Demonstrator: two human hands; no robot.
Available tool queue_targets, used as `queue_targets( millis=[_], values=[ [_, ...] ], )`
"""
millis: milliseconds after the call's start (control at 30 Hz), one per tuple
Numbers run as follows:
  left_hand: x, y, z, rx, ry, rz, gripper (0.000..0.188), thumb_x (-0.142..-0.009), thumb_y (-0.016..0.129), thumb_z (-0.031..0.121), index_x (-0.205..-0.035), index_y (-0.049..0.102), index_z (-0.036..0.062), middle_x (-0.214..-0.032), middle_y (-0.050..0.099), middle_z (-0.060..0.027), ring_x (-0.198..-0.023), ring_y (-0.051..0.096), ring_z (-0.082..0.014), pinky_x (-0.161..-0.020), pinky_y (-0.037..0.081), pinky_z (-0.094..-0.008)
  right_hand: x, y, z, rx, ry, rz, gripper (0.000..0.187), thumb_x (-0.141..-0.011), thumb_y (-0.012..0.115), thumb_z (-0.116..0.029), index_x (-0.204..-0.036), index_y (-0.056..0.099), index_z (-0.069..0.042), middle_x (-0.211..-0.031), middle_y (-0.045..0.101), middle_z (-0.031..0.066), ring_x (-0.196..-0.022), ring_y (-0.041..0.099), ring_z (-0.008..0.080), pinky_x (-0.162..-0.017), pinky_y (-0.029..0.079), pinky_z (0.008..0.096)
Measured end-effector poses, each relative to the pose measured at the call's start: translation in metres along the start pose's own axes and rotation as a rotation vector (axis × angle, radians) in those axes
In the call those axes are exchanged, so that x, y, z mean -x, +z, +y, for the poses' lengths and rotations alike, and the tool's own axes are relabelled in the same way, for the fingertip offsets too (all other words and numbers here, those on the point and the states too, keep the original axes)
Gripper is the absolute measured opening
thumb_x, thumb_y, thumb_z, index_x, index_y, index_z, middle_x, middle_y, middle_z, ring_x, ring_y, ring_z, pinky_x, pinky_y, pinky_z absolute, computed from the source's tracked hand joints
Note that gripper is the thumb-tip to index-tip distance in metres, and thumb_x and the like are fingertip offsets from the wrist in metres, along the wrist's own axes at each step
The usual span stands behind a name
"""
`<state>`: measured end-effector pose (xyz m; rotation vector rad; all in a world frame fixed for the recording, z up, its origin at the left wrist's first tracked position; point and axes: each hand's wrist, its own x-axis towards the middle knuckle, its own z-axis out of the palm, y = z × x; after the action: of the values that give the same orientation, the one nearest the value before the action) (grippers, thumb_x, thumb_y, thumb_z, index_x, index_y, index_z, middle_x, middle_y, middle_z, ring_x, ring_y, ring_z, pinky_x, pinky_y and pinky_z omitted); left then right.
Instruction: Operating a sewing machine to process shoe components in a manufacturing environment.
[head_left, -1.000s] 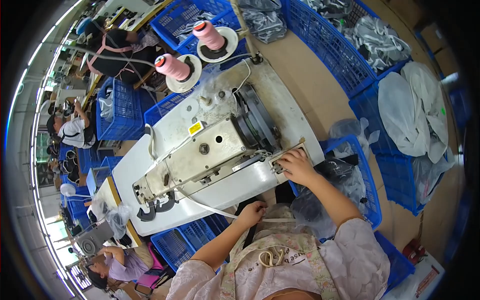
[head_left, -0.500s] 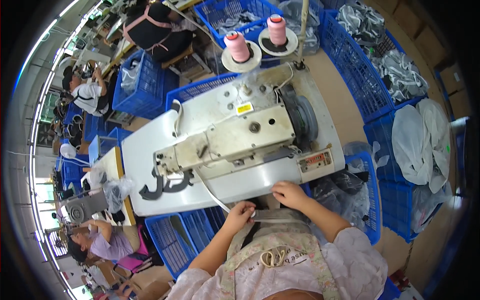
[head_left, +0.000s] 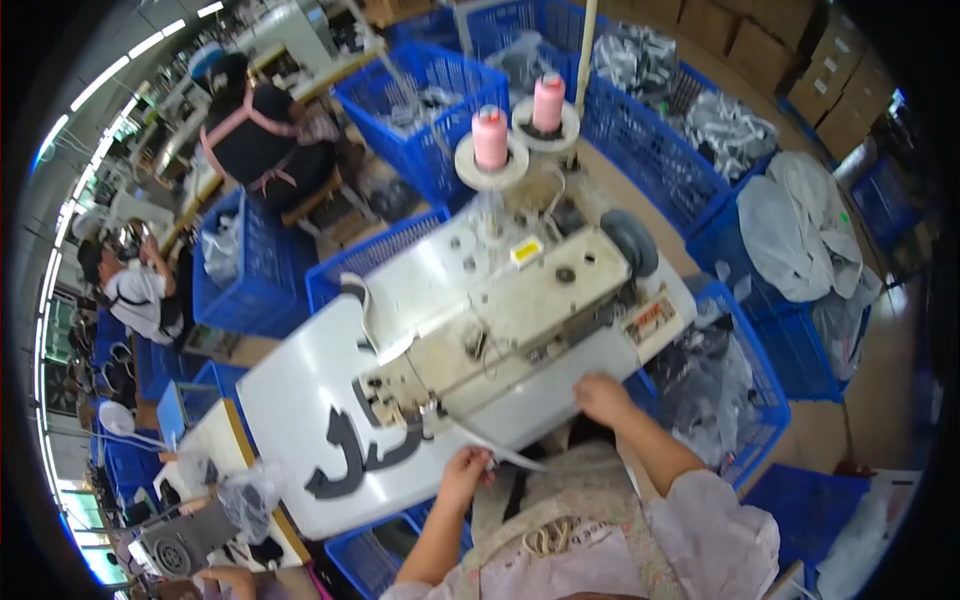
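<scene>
My left hand (head_left: 466,472) is closed on a narrow pale strip (head_left: 498,447), just off the front edge of the sewing table (head_left: 290,425). That strip runs back to the needle end of a cream sewing machine (head_left: 500,310), and its loose end passes beyond my fingers toward my lap. My right hand (head_left: 603,398) rests at the table's front edge, fingers curled, with nothing visible in it. Dark grey curved pieces (head_left: 338,462) lie on the white tabletop left of the needle; another dark piece (head_left: 395,450) lies close by the needle.
Two pink thread cones (head_left: 490,140) stand behind the machine. A blue basket of plastic bags (head_left: 715,380) sits to my right, with more blue crates (head_left: 660,140) of grey-white pieces behind. Another blue crate (head_left: 375,550) is below the table at left. Other people work at the left.
My view has turned, so the machine appears more tilted and shifted. My left hand still grips the strip, now held lower. My right hand stays at the table edge, its fingers more curled.
</scene>
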<state>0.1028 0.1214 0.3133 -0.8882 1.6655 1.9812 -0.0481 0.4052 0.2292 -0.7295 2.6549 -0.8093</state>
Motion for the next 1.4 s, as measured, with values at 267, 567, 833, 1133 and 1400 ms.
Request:
queue_targets(
  millis=[267, 567, 833, 1133, 1400],
  values=[
    [-0.013, -0.027, -0.022, 0.152, -0.057, -0.026, 0.017, -0.092, 0.054, 0.014, -0.100, 0.055, -0.0009, -0.076, 0.060, -0.0063, -0.058, 0.056, -0.0124, -0.053, 0.045, -0.0236, -0.001, -0.005, 0.024, 0.129, -0.010, 0.311, 0.038, -0.067, 0.057, -0.004, -0.104, 0.064, -0.007, -0.108, 0.058, 0.0119, -0.105, 0.053, 0.0314, -0.090, 0.042, 0.0409],
    [-0.034, -0.026, -0.055, 0.472, 0.188, -0.180, 0.016, -0.090, 0.056, 0.016, -0.094, 0.054, 0.0007, -0.079, 0.061, -0.0140, -0.056, 0.053, -0.0150, -0.051, 0.044, -0.0246, 0.010, 0.042, 0.058, 0.134, -0.179, 0.407, 0.049, -0.069, 0.048, -0.002, -0.116, 0.059, -0.010, -0.129, 0.051, 0.0120, -0.120, 0.045, 0.0314, -0.100, 0.034, 0.0457],
    [-0.066, -0.035, -0.079, 0.512, 0.436, -0.149, 0.023, -0.086, 0.062, 0.024, -0.090, 0.051, 0.0037, -0.074, 0.057, -0.0166, -0.048, 0.049, -0.0155, -0.043, 0.040, -0.0233, 0.005, 0.063, 0.069, 0.121, -0.281, 0.499, 0.045, -0.069, 0.047, -0.006, -0.110, 0.064, -0.005, -0.125, 0.056, 0.0130, -0.117, 0.049, 0.0306, -0.100, 0.034, 0.0452],
    [-0.035, -0.007, -0.094, 0.647, 0.378, -0.109, 0.018, -0.092, 0.053, 0.021, -0.101, 0.053, 0.0057, -0.085, 0.060, -0.0139, -0.051, 0.043, -0.0090, -0.046, 0.035, -0.0185, 0.010, 0.064, 0.077, 0.180, -0.368, 0.667, 0.041, -0.071, 0.047, -0.006, -0.109, 0.064, -0.005, -0.120, 0.059, 0.0132, -0.112, 0.052, 0.0316, -0.098, 0.036, 0.0425],
    [0.010, 0.026, -0.140, 0.759, 0.404, -0.093, 0.024, -0.093, 0.051, 0.020, -0.108, 0.051, 0.0009, -0.086, 0.062, -0.0160, -0.051, 0.044, -0.0086, -0.046, 0.033, -0.0200, 0.082, 0.077, -0.081, -0.411, -0.696, 0.325, 0.033, -0.076, 0.065, -0.013, -0.108, 0.062, -0.005, -0.117, 0.057, 0.0122, -0.112, 0.049, 0.0317, -0.096, 0.038, 0.0406]
  ],
)
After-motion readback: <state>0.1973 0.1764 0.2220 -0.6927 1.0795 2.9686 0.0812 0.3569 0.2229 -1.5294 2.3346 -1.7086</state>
